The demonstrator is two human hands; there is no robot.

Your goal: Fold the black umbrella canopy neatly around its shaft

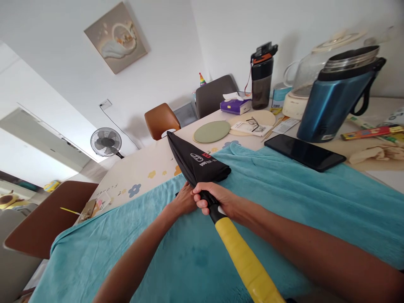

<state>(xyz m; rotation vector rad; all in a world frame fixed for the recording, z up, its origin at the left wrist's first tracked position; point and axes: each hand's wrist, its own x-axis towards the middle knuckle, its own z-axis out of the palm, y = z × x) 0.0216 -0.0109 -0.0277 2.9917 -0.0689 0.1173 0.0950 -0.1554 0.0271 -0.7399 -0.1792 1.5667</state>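
Fingers of my right hand are closed tight around the black umbrella above its yellow handle, over the blue towel on the desk, while my left hand touches the cloth, its grip hidden, and I think I'm bunching the folds, which next needs a steady hold.

What the yellow handle carries is hidden inside the black cover. Below the cover, the handle's end is cut off by the bottom edge. The fingers of the left hand are concealed behind the cover, and the cover's lettering cannot be read.
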